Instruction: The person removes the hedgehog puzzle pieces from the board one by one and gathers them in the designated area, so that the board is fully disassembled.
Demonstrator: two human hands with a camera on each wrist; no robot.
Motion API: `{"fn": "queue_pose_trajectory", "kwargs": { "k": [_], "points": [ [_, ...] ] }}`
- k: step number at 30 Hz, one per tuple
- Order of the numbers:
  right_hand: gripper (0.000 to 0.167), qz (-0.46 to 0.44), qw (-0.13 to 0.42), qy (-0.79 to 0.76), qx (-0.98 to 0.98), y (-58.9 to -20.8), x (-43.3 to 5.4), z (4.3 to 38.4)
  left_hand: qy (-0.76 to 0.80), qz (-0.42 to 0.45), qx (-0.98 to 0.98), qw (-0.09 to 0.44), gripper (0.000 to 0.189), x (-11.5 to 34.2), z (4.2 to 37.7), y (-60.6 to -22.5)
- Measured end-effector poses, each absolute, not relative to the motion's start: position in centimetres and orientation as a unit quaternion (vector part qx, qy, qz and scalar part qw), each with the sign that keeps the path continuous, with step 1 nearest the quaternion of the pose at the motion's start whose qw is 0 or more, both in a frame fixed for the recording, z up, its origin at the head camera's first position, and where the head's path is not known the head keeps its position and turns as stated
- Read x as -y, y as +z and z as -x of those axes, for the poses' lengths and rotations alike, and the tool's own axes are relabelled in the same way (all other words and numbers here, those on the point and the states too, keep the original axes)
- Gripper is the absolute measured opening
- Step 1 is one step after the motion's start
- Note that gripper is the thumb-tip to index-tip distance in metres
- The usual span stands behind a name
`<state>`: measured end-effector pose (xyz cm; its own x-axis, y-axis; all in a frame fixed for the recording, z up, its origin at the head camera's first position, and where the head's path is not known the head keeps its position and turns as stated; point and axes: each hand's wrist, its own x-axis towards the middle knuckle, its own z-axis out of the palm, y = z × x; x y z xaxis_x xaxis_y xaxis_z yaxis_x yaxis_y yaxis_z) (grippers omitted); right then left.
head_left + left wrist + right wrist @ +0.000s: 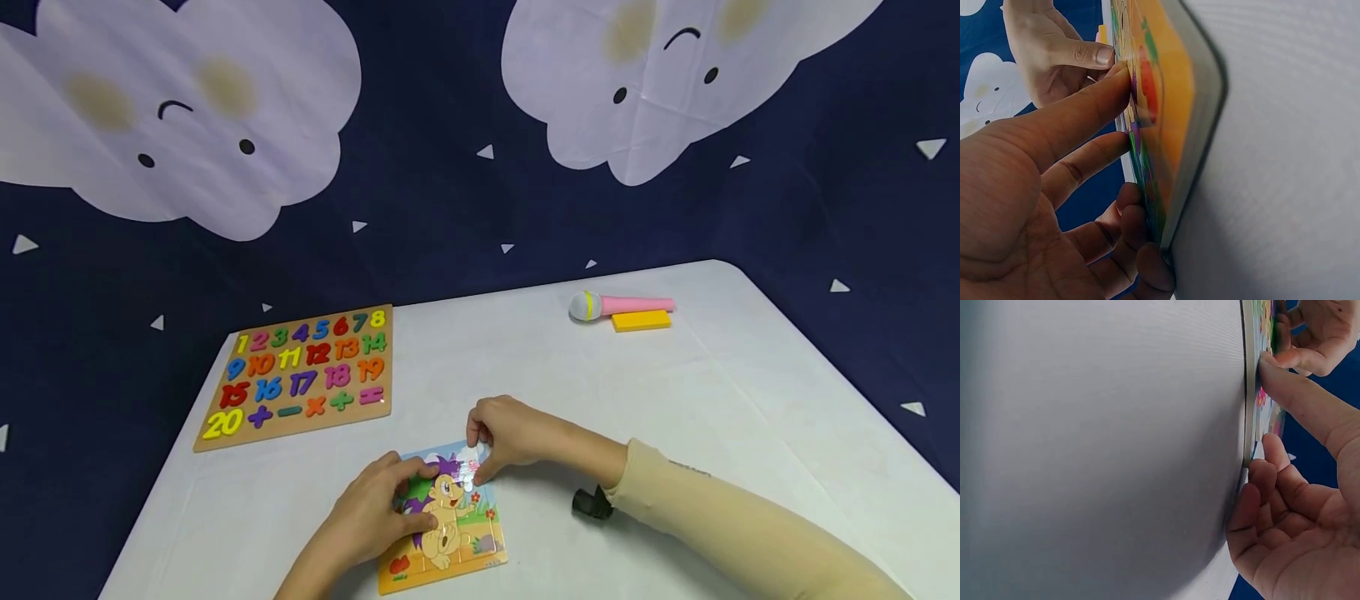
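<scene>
A jigsaw puzzle (480, 542) with a cartoon hedgehog lies flat on the white table. Its backing board shows as a pale edge (1200, 150) in the left wrist view. My left hand (371, 508) rests on the puzzle's left side, its thumb and index fingertip touching the picture and the other fingers by the edge. At the top right corner, my right hand (510, 429) holds the cloud part of the picture between thumb and index finger. In the right wrist view the thumb (1297, 394) presses on the face while the other fingers curl at the board's edge.
A wooden number board (292, 379) with coloured numerals lies at the back left. Toward the back right are a pink toy microphone (630, 306) and a yellow block (641, 321). A small black object (592, 503) is under the right wrist. Behind the table hangs a dark blue cloth (427, 150).
</scene>
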<state>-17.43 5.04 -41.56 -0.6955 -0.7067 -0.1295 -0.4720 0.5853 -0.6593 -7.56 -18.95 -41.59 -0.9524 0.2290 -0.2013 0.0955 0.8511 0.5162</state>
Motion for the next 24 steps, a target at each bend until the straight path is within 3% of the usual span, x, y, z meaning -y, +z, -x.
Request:
{"fn": "queue_pose_trajectory", "kwargs": {
  "k": [24],
  "points": [
    [0.041,0.378,0.166,-0.362,-0.836,-42.08,-5.19,16.84,0.262,-0.077,-0.953,0.134,0.049,18.84,7.66,-41.67]
  ]
}}
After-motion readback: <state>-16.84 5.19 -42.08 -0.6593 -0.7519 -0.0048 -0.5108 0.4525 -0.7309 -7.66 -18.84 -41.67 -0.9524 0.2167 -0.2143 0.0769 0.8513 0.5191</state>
